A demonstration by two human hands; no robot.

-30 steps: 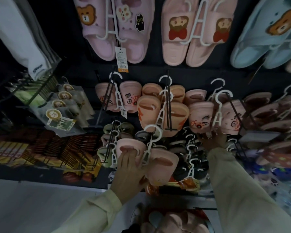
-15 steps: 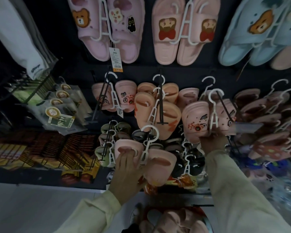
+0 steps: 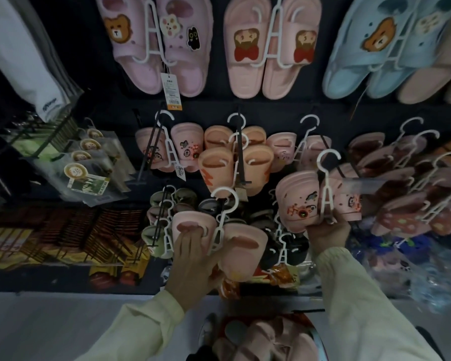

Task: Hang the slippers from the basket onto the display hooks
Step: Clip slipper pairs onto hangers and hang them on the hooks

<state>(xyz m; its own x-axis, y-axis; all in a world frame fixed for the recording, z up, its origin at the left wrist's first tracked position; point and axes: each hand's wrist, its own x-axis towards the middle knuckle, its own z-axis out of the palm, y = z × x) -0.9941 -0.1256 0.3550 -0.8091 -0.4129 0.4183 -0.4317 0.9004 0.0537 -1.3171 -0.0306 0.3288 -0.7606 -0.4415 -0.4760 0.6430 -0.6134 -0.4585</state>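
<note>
Left hand: fingers lie over the upper of one slipper of a plain pink foam pair clipped on a white plastic hanger, tips at its opening. The thumb is hidden beneath. It reads as a pinch grip, pair held up, hook free.

Black metal display hook, centre: already carries orange pairs.

Red-rimmed basket, bottom centre: more pink slippers lie loose inside, count unclear.

Pink foam pair with cartoon charms on a white hanger: held at its lower end, tilted, with its hook just beside a peg on the right and not clearly on it.

Right hand: fingers curled round the slipper toes and hanger foot.

Judgement: foam is light, soft and squashes under grip, not slippery. The hanger is thin and stiff, so its hook may snap if twisted. Best hold: low on the slippers, steering the hook.
</note>
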